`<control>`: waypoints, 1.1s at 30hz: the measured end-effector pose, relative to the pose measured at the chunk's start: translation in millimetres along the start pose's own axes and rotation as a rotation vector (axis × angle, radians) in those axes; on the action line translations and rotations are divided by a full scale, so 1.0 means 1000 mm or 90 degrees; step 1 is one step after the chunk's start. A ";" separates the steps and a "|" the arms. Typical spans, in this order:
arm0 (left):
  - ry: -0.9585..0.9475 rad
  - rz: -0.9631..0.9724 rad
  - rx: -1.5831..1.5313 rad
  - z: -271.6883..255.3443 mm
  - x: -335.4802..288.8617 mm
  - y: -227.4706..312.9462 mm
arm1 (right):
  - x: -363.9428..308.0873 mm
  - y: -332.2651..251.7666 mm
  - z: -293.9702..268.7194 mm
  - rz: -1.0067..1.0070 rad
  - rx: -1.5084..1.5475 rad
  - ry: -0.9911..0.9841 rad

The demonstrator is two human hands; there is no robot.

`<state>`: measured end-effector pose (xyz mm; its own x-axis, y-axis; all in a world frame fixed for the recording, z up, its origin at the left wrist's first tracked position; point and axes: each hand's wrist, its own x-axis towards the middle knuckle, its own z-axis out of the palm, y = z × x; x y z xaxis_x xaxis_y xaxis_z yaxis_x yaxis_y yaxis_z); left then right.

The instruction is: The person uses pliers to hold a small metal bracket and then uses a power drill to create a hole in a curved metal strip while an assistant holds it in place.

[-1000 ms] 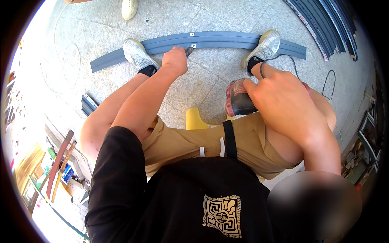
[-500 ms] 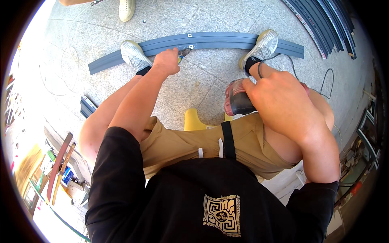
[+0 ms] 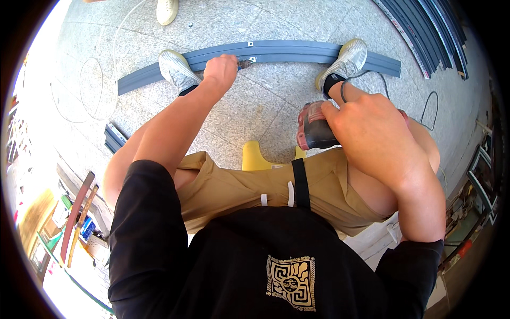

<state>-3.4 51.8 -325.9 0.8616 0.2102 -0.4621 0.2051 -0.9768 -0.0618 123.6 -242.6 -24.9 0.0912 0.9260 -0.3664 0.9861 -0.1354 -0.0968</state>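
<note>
Two blue-grey metal profiles point(image 3: 297, 52) lie side by side on the floor, with my shoes on them near both ends. A small white square piece with a dark hole point(image 3: 251, 44) sits on the far profile. Another white piece point(image 3: 252, 59) is at the near profile's edge. My left hand point(image 3: 221, 70) is closed around pliers point(image 3: 244, 64), whose dark tip reaches the near white piece; most of the handle is hidden. By my right knee, my right hand point(image 3: 366, 125) grips a red and black power drill point(image 3: 314, 127); its front end is hidden.
A stack of dark profiles point(image 3: 425, 32) lies at the far right. A black cable point(image 3: 433, 101) loops by my right foot. Thin wire point(image 3: 90, 87) coils at the left. A yellow stool point(image 3: 256, 158) is under me. Another person's shoe point(image 3: 167, 11) stands at the far edge.
My left hand has shifted slightly up and turned, bringing the pliers' tip against the near white piece. The right hand and drill have hardly moved.
</note>
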 end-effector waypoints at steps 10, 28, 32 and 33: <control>-0.023 -0.024 0.011 0.000 0.005 -0.006 | 0.000 -0.001 -0.003 0.002 -0.010 -0.016; 0.027 0.021 0.017 0.005 0.011 -0.015 | -0.002 -0.001 -0.007 -0.001 -0.014 -0.086; 0.034 0.009 -0.004 0.007 0.011 -0.014 | -0.002 -0.001 -0.008 -0.008 -0.009 -0.089; 0.026 0.005 -0.001 0.008 0.011 -0.014 | -0.003 -0.001 -0.008 -0.009 0.008 -0.110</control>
<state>-0.7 67.3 -336.6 0.8816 0.2038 -0.4257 0.1987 -0.9784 -0.0569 123.8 -242.1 -16.2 0.0513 0.8532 -0.5191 0.9850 -0.1289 -0.1145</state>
